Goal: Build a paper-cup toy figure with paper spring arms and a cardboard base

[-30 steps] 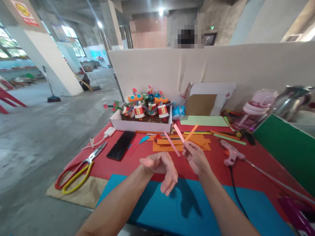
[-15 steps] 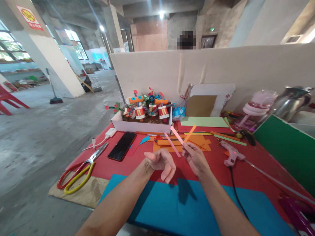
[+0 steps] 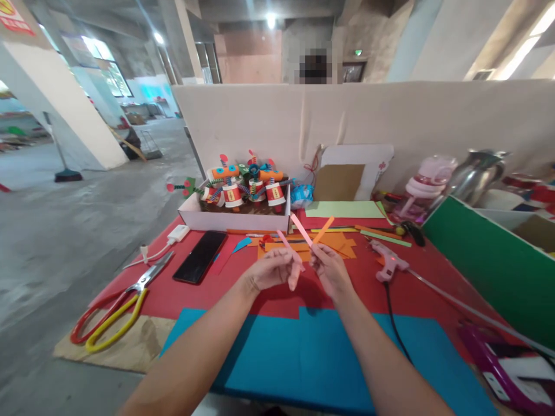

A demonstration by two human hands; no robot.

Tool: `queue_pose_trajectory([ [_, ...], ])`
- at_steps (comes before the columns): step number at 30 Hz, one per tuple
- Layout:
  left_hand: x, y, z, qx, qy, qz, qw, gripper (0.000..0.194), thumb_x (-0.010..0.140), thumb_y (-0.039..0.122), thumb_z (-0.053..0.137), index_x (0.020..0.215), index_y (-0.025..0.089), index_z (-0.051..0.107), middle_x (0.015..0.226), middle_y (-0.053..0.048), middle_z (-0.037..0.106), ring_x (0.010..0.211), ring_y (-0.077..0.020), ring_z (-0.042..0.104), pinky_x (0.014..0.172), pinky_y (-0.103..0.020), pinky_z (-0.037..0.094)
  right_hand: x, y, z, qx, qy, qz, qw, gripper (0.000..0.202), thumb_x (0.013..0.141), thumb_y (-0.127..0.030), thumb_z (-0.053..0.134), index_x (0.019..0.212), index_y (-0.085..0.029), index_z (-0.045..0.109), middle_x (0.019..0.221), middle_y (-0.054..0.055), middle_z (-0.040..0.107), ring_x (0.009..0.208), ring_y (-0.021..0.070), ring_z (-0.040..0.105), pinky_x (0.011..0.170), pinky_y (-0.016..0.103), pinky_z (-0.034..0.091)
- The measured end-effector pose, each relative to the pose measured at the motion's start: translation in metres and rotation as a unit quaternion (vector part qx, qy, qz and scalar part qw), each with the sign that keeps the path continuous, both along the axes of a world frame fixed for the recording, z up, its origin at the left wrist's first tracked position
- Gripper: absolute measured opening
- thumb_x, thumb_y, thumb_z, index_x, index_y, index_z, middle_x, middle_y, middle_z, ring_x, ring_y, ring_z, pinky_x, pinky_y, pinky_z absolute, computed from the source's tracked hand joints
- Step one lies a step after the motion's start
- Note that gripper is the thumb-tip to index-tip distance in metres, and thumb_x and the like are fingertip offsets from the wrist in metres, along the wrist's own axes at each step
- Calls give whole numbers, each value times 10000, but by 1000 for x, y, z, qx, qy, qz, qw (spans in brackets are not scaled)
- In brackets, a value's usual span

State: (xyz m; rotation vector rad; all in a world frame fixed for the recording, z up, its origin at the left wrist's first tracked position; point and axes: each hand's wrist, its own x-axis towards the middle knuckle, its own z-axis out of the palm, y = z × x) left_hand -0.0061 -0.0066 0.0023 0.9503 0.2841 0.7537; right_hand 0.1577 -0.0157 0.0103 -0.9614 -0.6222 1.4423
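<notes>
1. In the head view, a pink strip (image 3: 301, 228) and an orange strip (image 3: 324, 229) are held in a V by the right hand (image 3: 329, 266), its grip pinched on their lower ends above the table (image 3: 364, 289); both are flat, narrow and straight-edged.
2. A second pink strip (image 3: 284, 239) is seen slanting at the left hand (image 3: 273, 270), whose grip is partly curled; whether the strip is held cannot be told.
3. Three strips are counted at the hands; around them, one phone (image 3: 199, 257), one pair of scissors (image 3: 141, 283), one glue gun (image 3: 387, 260) and, in the white box (image 3: 234, 221), four cups (image 3: 233, 195) are counted.
4. The near edge is covered by blue paper (image 3: 269, 352); the right side is bounded by a green box (image 3: 489, 271), the back by a white panel (image 3: 368, 115).
5. Bare red room is left between right hand and glue gun, and between phone and left forearm.
</notes>
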Motion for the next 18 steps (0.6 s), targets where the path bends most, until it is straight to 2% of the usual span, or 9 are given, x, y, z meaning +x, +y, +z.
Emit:
queue_pose_trajectory([
  [2,4,4,1,-19,44,81,996,313,722,393,757,792,112,638,589,-13,618,455,-96,563,482,-218,456,2,2,-2,-4,3,-12,1000,388,389,-371,897,604,-174,641,543,-49,564,477,55,452,441,189,367],
  [4,7,8,-1,-26,100,122,987,316,704,373,771,776,96,637,571,-11,613,446,-84,548,487,-208,452,3,4,-4,-3,1,-29,1000,378,387,-352,892,607,-175,640,553,-51,573,471,52,447,442,193,368],
  [9,9,10,-2,23,157,174,972,318,703,404,736,751,111,620,537,-5,608,421,-93,541,458,-210,416,4,6,-8,4,-4,-32,999,324,444,-312,862,633,-189,630,533,-68,546,460,57,446,439,202,369],
  [14,9,8,-3,121,175,213,954,338,752,474,663,691,153,576,405,53,480,354,-78,450,427,-206,358,2,8,-12,10,-5,-31,999,311,451,-314,843,634,-189,624,580,-64,573,466,47,440,444,196,359],
  [18,11,8,-4,120,203,267,934,445,796,534,595,555,167,521,332,55,401,309,-69,401,386,-206,285,-1,8,-14,20,-12,-41,999,296,458,-340,826,626,-193,632,571,-67,554,473,53,438,465,210,373],
])
